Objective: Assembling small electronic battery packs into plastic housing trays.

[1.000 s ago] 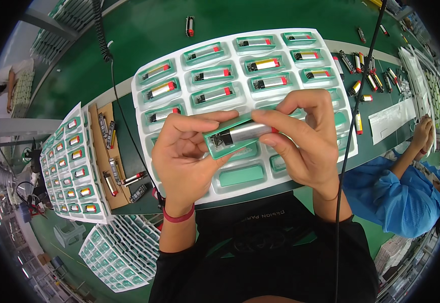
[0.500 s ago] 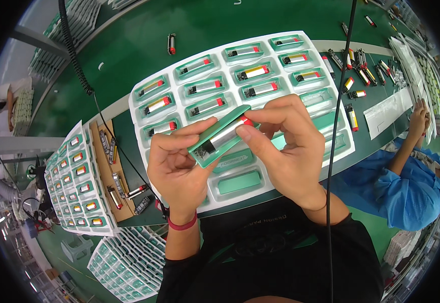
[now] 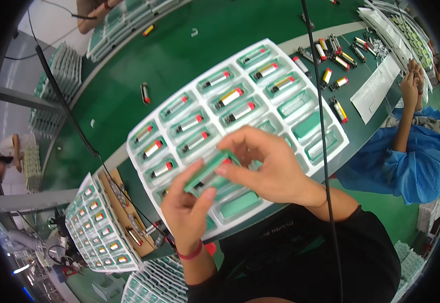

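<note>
**Lower in my view than half a second ago: the green case (image 3: 204, 171) and both hands**

Over my camera feed, the scene has also turned, so the tray slants more steeply. Left hand (image 3: 187, 214) pinches the case's near end, fingers along the upper side and thumb below; blur softens the contact. Right hand (image 3: 278, 169) pinches the far end, its thumb by the red tip of the battery (image 3: 210, 179) lying inside. I see the case held above the white tray (image 3: 274, 52), whose hollows hold more green cases, many with batteries showing. One closed box (image 3: 239, 203) sits just below the hands. Farther out, loose batteries (image 3: 326, 77) lie heaped on the green table (image 3: 113, 103) to the right, near a pale sheet (image 3: 376, 91). Beyond them I see a co-worker's blue clothing (image 3: 389, 161); a second tray (image 3: 97, 235) stands at left.
</note>
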Available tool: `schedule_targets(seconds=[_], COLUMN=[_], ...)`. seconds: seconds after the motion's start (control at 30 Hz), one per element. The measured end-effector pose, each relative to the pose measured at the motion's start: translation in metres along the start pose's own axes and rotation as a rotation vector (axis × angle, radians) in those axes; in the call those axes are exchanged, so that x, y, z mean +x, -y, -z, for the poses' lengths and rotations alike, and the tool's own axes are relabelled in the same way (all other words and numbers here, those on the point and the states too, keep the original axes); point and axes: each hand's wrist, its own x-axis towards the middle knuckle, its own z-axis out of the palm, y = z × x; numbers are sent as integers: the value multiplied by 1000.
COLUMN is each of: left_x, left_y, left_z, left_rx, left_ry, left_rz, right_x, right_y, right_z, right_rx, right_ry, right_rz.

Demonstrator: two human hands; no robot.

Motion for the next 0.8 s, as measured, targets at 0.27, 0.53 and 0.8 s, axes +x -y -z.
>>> schedule_targets(seconds=[0.27,0.53,0.8], left_x=[-15,-49,-78], left_y=[6,3,-2], left_z=[6,10,21], left_rx=[168,344,365], left_ry=[113,7,61], left_rz=[2,-164,-166], right_x=[6,-28,-50], right_y=[5,10,15], right_z=[31,0,-12], right_rx=[-310,-315,-247], right_ry=[544,409,506], right_rz=[194,284,99])
